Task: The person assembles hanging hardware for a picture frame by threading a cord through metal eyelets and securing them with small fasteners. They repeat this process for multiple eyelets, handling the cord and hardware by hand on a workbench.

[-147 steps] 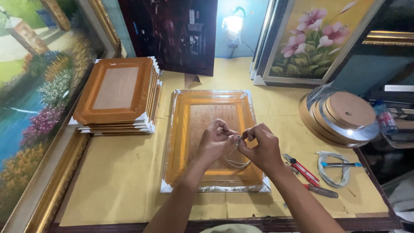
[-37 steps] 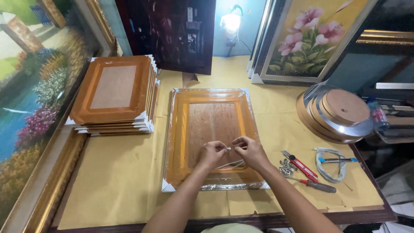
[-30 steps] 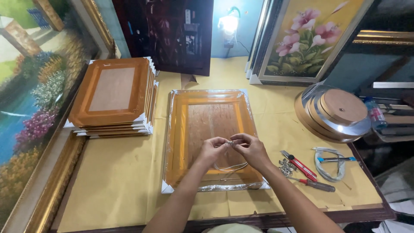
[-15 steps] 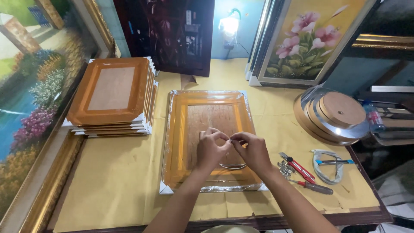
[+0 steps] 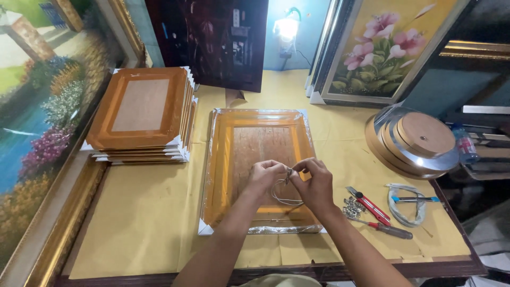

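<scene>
wiring up the back of a frame

both hands meet over the near half of the wrapped frame (image 5: 257,170), which lies face down in the middle of the table (image 5: 149,223). left hand (image 5: 264,176) and right hand (image 5: 314,183) are both pinched narrow on a thin wire (image 5: 287,197), its loop hanging down between them. looks like the twisting or tying step to me. next bit probably needs a tight, steady pinch so the loop doesn't slip. stack of frames (image 5: 141,114) sits far left, cutter (image 5: 367,204) and screwdriver (image 5: 390,229) just right of the hands.
</scene>
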